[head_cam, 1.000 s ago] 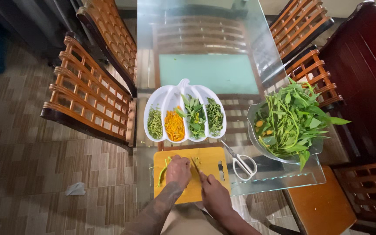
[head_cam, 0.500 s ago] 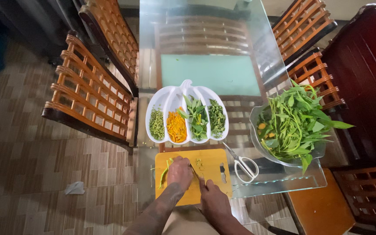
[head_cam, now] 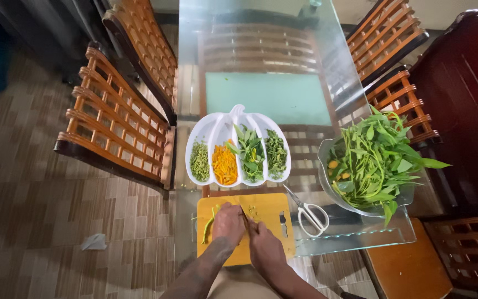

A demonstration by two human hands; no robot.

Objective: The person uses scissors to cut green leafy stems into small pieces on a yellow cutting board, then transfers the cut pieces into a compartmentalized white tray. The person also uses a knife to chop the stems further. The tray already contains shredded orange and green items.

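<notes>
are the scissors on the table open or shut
Shut. The scissors lie flat on the glass table, right of the yellow cutting board; their blades run together as one line, and the white handle loops sit side by side.

No packages, labels, signs or screens visible anywhere in view.

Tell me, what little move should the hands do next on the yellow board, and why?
Probably another small slice: the left hand pins a green pepper on the cutting board, the right hand holds the knife beside it, and uncut pepper sticks out leftward.
</notes>
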